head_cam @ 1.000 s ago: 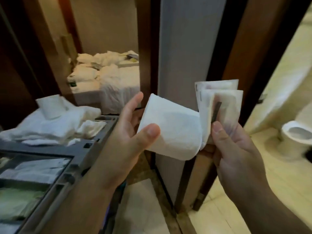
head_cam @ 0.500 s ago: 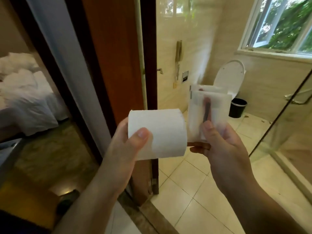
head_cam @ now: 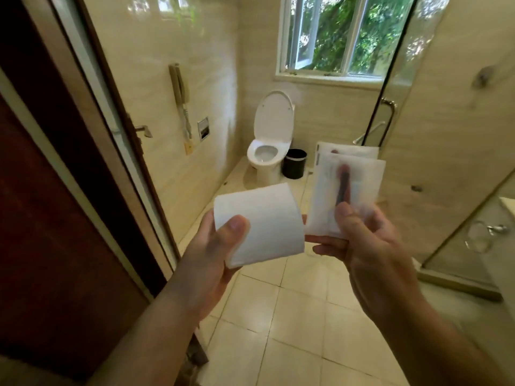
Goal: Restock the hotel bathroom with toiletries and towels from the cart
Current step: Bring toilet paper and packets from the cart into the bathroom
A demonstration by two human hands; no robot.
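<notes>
My left hand (head_cam: 211, 252) grips a white toilet paper roll (head_cam: 262, 224) at chest height, thumb across its side. Right beside it, my right hand (head_cam: 370, 246) pinches two translucent toiletry packets (head_cam: 348, 188), fanned upright, with a dark slim item showing through the front one. Roll and packets almost touch. Both hands hang over the tiled bathroom floor just inside the doorway.
A brown wooden door (head_cam: 55, 218) with a lever handle (head_cam: 143, 130) stands open on the left. Ahead are a toilet (head_cam: 269, 146) with its lid up, a black bin (head_cam: 294, 163) and a window (head_cam: 345, 37). A glass shower screen (head_cam: 446, 135) fills the right. A wall phone (head_cam: 179, 90) hangs left.
The view has swung right from the cart and bedroom into the bathroom. Both hands keep the same hold on the roll and the packets; the toilet and shower screen now lie ahead.
</notes>
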